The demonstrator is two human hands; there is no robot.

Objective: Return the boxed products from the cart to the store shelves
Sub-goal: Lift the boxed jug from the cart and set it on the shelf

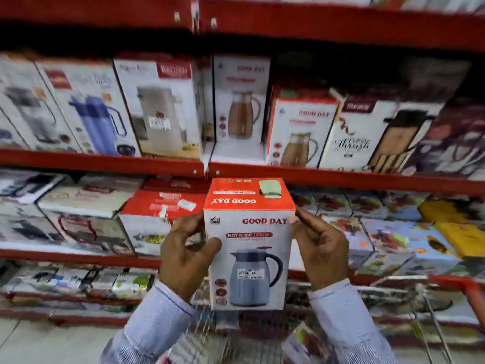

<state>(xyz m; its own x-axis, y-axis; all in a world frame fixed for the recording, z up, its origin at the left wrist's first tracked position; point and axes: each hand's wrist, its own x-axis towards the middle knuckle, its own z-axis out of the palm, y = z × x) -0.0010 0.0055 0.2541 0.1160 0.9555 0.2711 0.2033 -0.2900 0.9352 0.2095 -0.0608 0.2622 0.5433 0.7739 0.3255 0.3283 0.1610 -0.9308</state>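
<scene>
While upright, the Good Day box [249, 243] sits clasped between left hand [183, 256] and right hand [324, 249] (both gripping sides).

white-red "good day" jug box [249, 240] upright, held above cart [459, 287].

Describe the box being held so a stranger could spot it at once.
Facing the red store shelves, look at the upright Good Day box held between the left hand and right hand, above the cart. Unlike the shelved Good Day boxes picturing brown jugs, it shows a pale blue jug.
</scene>
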